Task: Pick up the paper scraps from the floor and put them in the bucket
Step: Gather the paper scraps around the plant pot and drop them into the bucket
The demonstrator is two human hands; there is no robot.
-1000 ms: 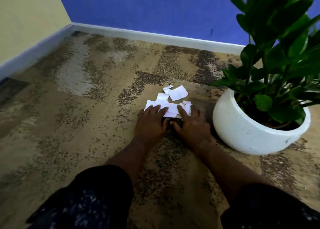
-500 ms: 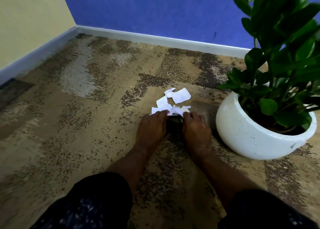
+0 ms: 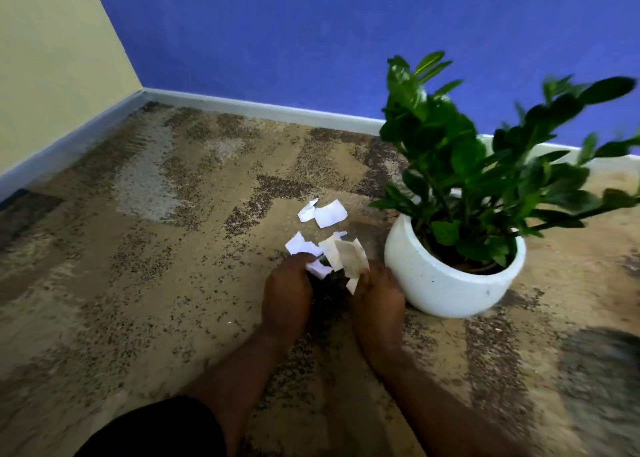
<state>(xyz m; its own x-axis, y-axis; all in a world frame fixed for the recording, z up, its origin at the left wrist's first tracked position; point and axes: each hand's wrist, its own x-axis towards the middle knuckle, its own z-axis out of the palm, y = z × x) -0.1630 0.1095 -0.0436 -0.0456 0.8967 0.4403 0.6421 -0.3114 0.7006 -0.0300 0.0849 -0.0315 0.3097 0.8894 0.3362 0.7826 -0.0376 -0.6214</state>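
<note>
My left hand point(image 3: 286, 292) and my right hand point(image 3: 377, 295) are side by side above the carpet, together gripping a bunch of white paper scraps point(image 3: 334, 254) that sticks up between the fingers. Two more white scraps point(image 3: 325, 212) lie flat on the carpet just beyond the hands. No bucket shows in this view.
A white round pot point(image 3: 446, 283) with a leafy green plant point(image 3: 485, 169) stands right beside my right hand. The patterned brown carpet point(image 3: 156, 283) runs to a white baseboard point(image 3: 259, 108) under a blue wall, with a yellow wall at the left.
Both hands have gathered the scraps from the carpet and lifted them. The camera has pulled back and up, so the plant and walls show more fully.
</note>
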